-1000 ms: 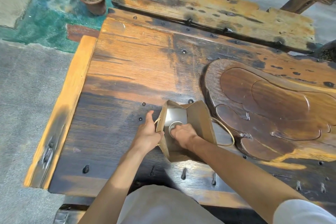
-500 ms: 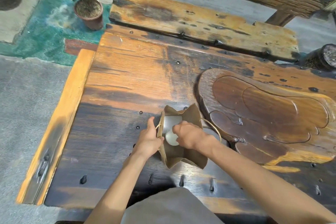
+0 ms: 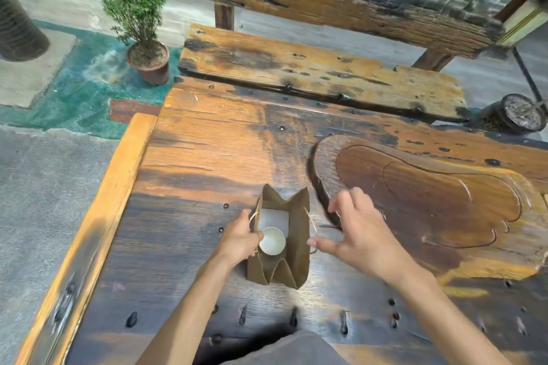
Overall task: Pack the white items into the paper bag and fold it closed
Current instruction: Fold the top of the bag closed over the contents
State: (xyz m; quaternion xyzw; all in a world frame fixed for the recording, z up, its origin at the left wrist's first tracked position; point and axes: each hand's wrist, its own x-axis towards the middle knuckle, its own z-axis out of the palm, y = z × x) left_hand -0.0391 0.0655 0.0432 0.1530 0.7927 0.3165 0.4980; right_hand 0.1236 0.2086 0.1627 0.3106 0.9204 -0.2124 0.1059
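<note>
A brown paper bag (image 3: 296,261) stands open on the wooden table (image 3: 207,157), its mouth facing up. Inside it lie a white round cup (image 3: 272,241) and, behind the cup, a flat white rectangular item (image 3: 274,217). My left hand (image 3: 238,238) pinches the bag's left rim beside a twine handle. My right hand (image 3: 358,228) hovers just right of the bag with fingers spread and nothing in it, its thumb close to the bag's right wall.
A carved dark wooden tray (image 3: 430,195) sits at the right, close behind my right hand. A wooden bench (image 3: 311,68) runs along the table's far side. A potted plant (image 3: 142,47) stands on the floor at the far left.
My right hand has come out of the bag and moved right, leaving the white cup inside. The left hand keeps its hold on the rim. The camera has tilted up.
</note>
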